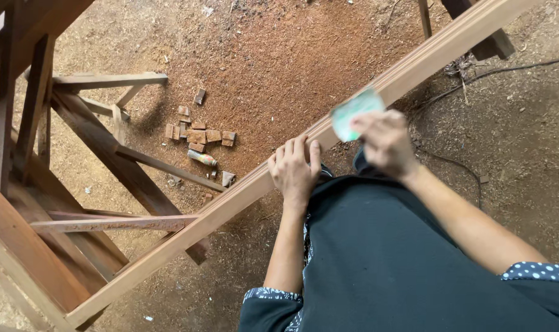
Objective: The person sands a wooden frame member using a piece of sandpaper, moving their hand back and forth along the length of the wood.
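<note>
A long grooved wooden moulding [242, 190] runs diagonally from the lower left to the upper right. My left hand [295, 167] rests flat on it near its middle, fingers spread over the top edge. My right hand [387, 142] hovers just right of that, pinching a pale green folded sheet of sandpaper [353, 114], which is blurred and lies against the moulding's face. Both forearms come up from the bottom, over my dark garment.
A wooden frame of crossed struts [76, 160] fills the left side. Several small wood offcuts [199, 132] and a small tube lie on the sawdust-covered floor. A dark cable [470, 80] trails at the right, with another timber piece [485, 40] at top right.
</note>
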